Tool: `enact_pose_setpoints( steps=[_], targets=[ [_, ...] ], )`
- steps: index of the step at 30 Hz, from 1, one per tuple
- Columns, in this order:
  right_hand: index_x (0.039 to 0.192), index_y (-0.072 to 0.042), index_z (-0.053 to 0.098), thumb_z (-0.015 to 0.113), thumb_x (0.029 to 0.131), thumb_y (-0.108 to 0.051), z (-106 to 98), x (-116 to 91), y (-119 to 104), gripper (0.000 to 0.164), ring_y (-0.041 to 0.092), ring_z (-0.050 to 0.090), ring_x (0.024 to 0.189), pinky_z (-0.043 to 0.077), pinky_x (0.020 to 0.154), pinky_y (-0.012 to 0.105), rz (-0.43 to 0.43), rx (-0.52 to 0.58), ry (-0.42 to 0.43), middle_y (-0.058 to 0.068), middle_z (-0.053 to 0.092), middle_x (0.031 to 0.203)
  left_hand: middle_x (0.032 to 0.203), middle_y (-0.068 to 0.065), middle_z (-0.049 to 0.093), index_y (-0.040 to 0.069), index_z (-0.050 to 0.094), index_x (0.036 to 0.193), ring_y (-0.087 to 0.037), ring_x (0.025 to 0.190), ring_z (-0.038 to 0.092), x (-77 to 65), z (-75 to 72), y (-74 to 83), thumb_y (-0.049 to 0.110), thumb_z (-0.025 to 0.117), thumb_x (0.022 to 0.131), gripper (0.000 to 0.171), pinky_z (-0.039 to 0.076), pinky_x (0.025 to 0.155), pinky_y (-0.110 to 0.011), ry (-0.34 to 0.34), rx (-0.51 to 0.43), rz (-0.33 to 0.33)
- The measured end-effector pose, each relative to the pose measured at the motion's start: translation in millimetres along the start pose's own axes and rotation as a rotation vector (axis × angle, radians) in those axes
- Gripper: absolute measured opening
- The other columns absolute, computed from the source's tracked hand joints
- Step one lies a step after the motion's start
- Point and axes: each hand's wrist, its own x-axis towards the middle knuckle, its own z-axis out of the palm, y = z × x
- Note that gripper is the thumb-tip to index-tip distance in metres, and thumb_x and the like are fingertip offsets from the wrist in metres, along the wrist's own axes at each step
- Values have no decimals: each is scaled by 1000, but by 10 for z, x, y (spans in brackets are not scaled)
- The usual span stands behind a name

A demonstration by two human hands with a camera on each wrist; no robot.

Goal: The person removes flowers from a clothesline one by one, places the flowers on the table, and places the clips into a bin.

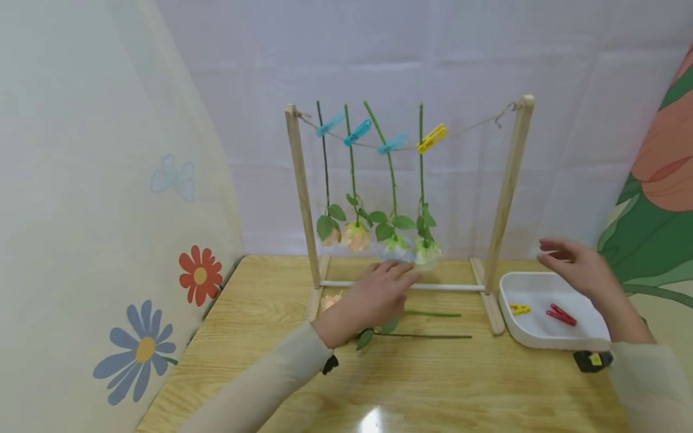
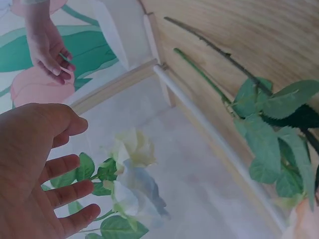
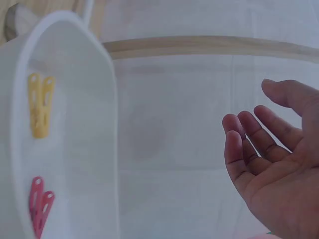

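Observation:
My left hand (image 1: 377, 296), its fingers loosely spread and holding nothing, is near the hanging white rose (image 1: 428, 252) and pale blue rose (image 1: 397, 248). Two peach roses, one of them a fuller bloom (image 1: 356, 236), hang further left. Blue clothespins (image 1: 357, 132) and a yellow clothespin (image 1: 432, 139) fasten the upside-down stems to a string. Below my left wrist, roses with green leaves (image 2: 264, 144) lie on the table, partly hidden in the head view. My right hand (image 1: 582, 273) hovers above the white tray (image 1: 509, 325), fingers slightly bent, with nothing in them.
The string is tied between the posts of a wooden stand (image 1: 509, 198) with a white bottom rod (image 1: 449, 287). Inside the tray lie a yellow clothespin (image 3: 40, 107) and a red one (image 3: 40, 206). A small black object (image 1: 590, 361) sits before the tray.

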Motion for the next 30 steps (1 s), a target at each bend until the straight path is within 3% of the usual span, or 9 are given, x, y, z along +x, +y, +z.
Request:
enact_pose_setpoints(
  steps=[3,8,10,15,18,23,30],
  targets=[
    [146,4,46,52,105,-41,-23,22,-85,61,49,53,119,52,87,56,-10,13,9,33,55,135,145,-5,54,19,49,145,-26,131,52,31,-46,-34,24,67,97,52,52,101,-45,20,2,-13],
    [145,-1,50,54,104,-44,-61,40,-231,60,35,55,115,49,77,20,-34,25,45,27,58,134,143,-7,56,17,51,145,-26,128,55,85,-109,-81,26,68,97,52,55,97,-41,70,44,-11],
    [145,-2,51,55,103,-44,-73,46,-285,59,27,55,112,46,74,13,-43,33,57,25,58,134,142,-7,57,16,51,145,-26,127,56,105,-133,-97,26,69,96,52,57,95,-41,95,54,-11],
    [146,-4,50,57,102,-45,-96,63,-416,60,4,51,103,45,74,12,-52,74,87,19,58,134,141,-8,57,15,51,145,-26,124,58,150,-187,-135,25,69,96,53,58,91,-41,135,39,-29],
    [146,-4,51,58,102,-43,-111,74,-494,59,-5,49,100,44,75,9,-63,115,114,2,60,128,140,-9,58,13,53,143,-27,123,59,181,-214,-159,22,69,95,52,57,93,-41,175,17,-36],
    [146,-4,52,61,101,-40,-141,102,-624,58,-7,51,101,44,77,5,-87,190,140,-24,56,115,137,-11,60,9,55,141,-28,120,60,224,-263,-204,18,72,93,52,56,94,-41,258,-28,-32],
    [144,-5,52,64,100,-36,-171,152,-788,56,-6,56,105,46,82,4,-122,300,166,-25,59,114,138,-9,60,9,56,142,-25,122,59,288,-340,-258,22,70,95,51,56,94,-37,290,-62,-84]
  ],
)
